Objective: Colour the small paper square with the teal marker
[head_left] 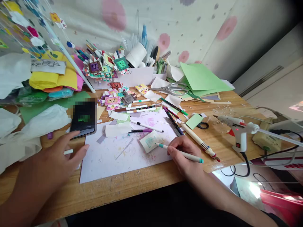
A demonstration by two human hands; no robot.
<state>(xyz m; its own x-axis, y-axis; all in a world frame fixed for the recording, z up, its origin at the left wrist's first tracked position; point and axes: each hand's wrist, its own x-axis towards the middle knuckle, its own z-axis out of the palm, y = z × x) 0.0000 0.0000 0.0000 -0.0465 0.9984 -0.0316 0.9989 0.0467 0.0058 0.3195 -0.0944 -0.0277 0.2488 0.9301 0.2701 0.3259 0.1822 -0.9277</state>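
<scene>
My right hand (186, 154) grips a white felt-tip marker with teal ends (189, 156). Its tip points left at a small paper piece (148, 142) bearing a teal drawing; whether it touches is hard to tell. That piece lies on a large white sheet (101, 164) marked with coloured smudges. To the left, my left hand (53, 167) has its thumb and index finger spread, the index at the lower edge of a phone (84, 118). A short white cylindrical piece (68, 151) shows between them, the rest of it hidden by the hand.
Several markers (146, 126) lie across the sheet. Behind are cut-out paper figures (112, 101), metal scissors (174, 89) and green paper (201, 77). A thick multicolour pen (199, 140) and a glue gun (238, 129) with its cord are at right. Plastic bags (49, 119) crowd the left.
</scene>
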